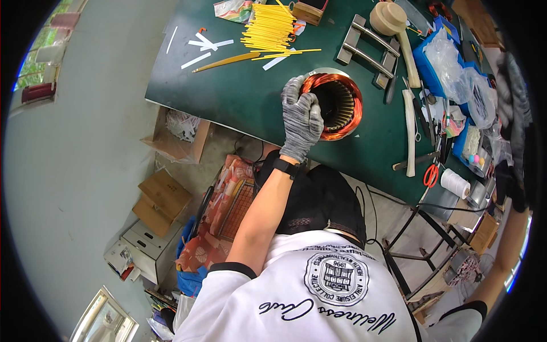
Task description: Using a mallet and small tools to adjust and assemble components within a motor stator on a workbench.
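Note:
A motor stator (358, 108) stands on the green tabletop, its copper windings ringing a dark slotted bore that faces up. My left hand (303, 117), in a grey striped knit glove, is closed over the stator's near left rim, with the fingers curled against the windings. Far off to the right, at the picture's dim edge, my right hand (514, 125) is raised in a similar glove beside blue bins with plastic bags. Its fingers are too dark and bent by the lens to show whether they hold anything.
Yellow sticks (270, 28) and white strips (206, 43) lie on the green table (228, 102). A metal frame with bars (367, 51) is behind the stator. Rightward are a pale mallet (392, 20), red scissors (431, 175), a thread spool (454, 182) and a blue bin (428, 69).

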Demonstrator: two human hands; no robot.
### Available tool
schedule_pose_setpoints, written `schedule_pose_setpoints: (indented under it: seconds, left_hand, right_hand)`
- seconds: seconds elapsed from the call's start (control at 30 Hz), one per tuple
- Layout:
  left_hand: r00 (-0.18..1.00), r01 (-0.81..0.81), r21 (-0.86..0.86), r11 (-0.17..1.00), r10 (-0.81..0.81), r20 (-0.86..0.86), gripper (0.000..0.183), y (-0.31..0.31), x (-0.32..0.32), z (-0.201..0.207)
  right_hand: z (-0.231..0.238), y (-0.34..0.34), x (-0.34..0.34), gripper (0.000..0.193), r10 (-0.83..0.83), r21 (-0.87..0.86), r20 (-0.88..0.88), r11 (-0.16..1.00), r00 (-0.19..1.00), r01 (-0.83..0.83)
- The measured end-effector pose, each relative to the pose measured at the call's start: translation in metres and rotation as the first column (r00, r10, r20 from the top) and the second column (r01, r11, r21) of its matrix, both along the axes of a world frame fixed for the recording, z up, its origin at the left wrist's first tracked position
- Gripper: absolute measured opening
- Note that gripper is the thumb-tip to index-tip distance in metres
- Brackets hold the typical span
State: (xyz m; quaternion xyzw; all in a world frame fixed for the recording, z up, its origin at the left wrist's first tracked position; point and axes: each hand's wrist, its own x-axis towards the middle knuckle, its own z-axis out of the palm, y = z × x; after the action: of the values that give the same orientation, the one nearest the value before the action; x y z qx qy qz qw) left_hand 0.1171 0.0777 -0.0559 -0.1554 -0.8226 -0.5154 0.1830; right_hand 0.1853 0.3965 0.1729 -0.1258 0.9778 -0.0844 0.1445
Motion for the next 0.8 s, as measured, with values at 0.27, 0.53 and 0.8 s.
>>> schedule_pose_setpoints:
  seconds: [0.27, 0.53, 0.8]
  left_hand:
    - [0.983, 0.180, -0.026, 0.983, -0.181, -0.039, 0.011, -0.011, -0.015, 0.000]
    - [0.904, 0.421, 0.088, 0.903, -0.425, 0.037, 0.015, -0.013, -0.042, 0.002]
    - [0.926, 0.375, -0.061, 0.925, -0.377, -0.024, 0.012, 0.012, -0.025, 0.025]
  right_hand:
    - [0.014, -0.089, -0.017, 0.032, -0.476, 0.190, 0.805, 0.773, 0.355, 0.605]
    - [0.030, -0.063, -0.007, 0.044, -0.401, -0.448, 0.386, 0.706, 0.831, 0.549]
    - [0.058, 0.004, -0.030, 0.055, -0.674, -0.334, 0.268, 0.606, 0.689, 0.722]
